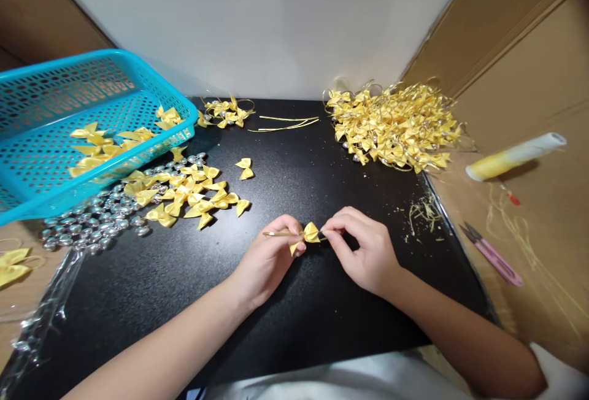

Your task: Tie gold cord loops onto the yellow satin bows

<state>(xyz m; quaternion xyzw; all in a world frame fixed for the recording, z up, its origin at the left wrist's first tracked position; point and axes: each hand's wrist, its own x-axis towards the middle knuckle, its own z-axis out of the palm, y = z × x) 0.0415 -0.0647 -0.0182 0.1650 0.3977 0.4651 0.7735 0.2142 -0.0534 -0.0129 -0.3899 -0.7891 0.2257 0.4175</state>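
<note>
Just above the front of the black board, my left hand (278,259) is closed, pinching a small yellow ribbon bow (311,232) between thumb and fingers. A thin gold cord (278,234) sticks out to the left across these fingers. My right hand (363,246) is closed in a pinch at the bow's right side, where a short piece of the gold cord shows by the fingertips. How the cord runs behind the bow is hidden. Loose yellow bows (188,194) and silver beads (99,222) lie left of my hands. One single bow (245,168) sits apart from them.
A blue plastic basket (161,90) holding yellow bows stands at the left. Cut gold cords (288,124) lie at the back. Finished-looking bows with loops form a big heap (396,127) at back right. Pink thread snips (494,259), cord scraps (426,213) and a yellow-white roll (515,156) are rightward.
</note>
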